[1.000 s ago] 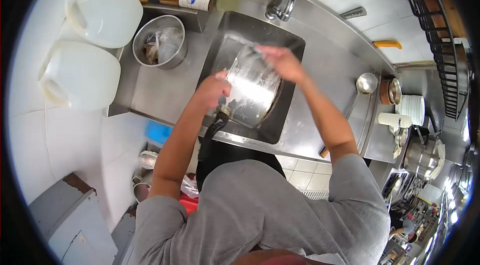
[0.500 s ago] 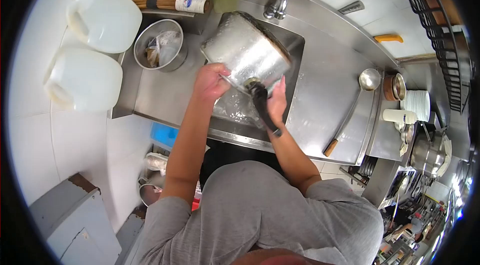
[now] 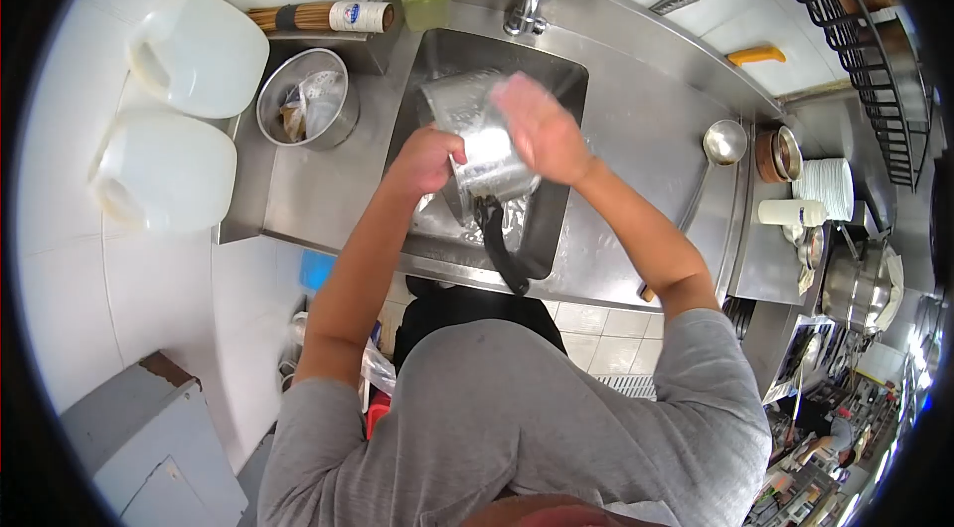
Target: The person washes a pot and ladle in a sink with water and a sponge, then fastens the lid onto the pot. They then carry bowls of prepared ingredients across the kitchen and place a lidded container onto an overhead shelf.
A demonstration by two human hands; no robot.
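Observation:
A wet metal saucepan (image 3: 485, 146) with a black handle (image 3: 500, 251) is held tilted over the sink (image 3: 558, 214), its handle pointing toward my body. My left hand (image 3: 427, 165) is closed on the pan's left edge, thumb across the metal. On the opposite side, my right hand (image 3: 543, 133) lies against or just over the pan's wall with fingers stretched out; motion blurs its fingertips. Water glistens in the basin beneath. The pan's inside is mostly hidden.
A faucet (image 3: 527, 10) and a green pump bottle (image 3: 425, 0) stand behind the sink. Left are a metal pot (image 3: 343, 115) with contents, bundled skewers (image 3: 298, 18) and two plastic jugs (image 3: 204, 50). A ladle (image 3: 724, 143) lies right, near stacked plates (image 3: 827, 187).
The pan has tipped and moved lower, with its handle nearer my body. My right hand has gone from beside the handle up to the pan's far right side. My left hand keeps its grip.

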